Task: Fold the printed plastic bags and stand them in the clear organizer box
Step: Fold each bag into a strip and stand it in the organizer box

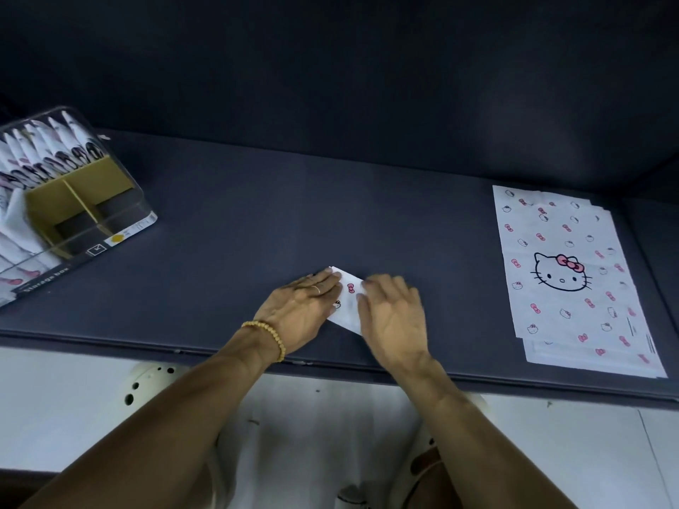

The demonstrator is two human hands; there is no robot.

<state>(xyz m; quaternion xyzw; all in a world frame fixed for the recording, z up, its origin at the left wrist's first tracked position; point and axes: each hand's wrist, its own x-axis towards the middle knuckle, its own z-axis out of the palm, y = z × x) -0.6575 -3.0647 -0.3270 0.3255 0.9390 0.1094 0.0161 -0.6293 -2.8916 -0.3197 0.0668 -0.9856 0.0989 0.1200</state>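
Head view: a small folded bag (349, 299), white glossy plastic with pink bows, is lying between and under the left hand (297, 310) and right hand (395, 314), both pressing flat.

There was a single view, from a wide-angle camera worn on the person's head. It looked forward and steeply down across the near edge of the dark desk (220, 214), close enough that both forearms ran in from the bottom of the frame. The lens bent the desk's front edge. The organizer box (73, 200) fell at the far left, cut by the frame; the flat bags (566, 273) lay at the far right.
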